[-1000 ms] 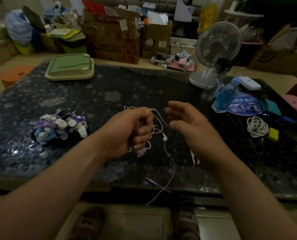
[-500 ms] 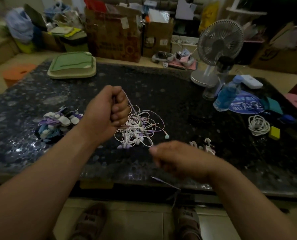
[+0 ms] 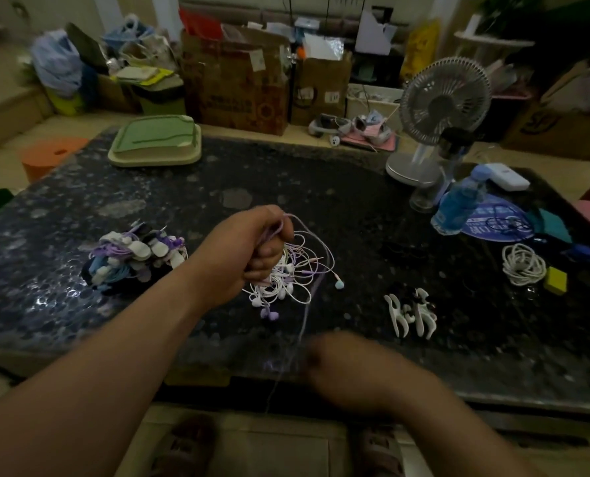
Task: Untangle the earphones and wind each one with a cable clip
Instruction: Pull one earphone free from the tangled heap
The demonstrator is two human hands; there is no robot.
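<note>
Centrally, left hand (image 3: 248, 256) gripping tangled earphones (image 3: 288, 287), right hand (image 3: 352, 370) blurred

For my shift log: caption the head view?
Left hand grips tangled earphones over dark table; one purple cable trails down beside blurred right hand.

Open across the middle of the tabletop (image 3: 321, 201), between green tray (image 3: 155, 141) far left and fan (image 3: 441, 108) far right. Blocked near left by heaped wound earphones (image 3: 135, 256), near centre by the earphone tangle (image 3: 293, 270) under the left hand (image 3: 242, 256), right by cable clips (image 3: 410, 313), bottle (image 3: 458, 204), coiled cable (image 3: 524, 263).
</note>
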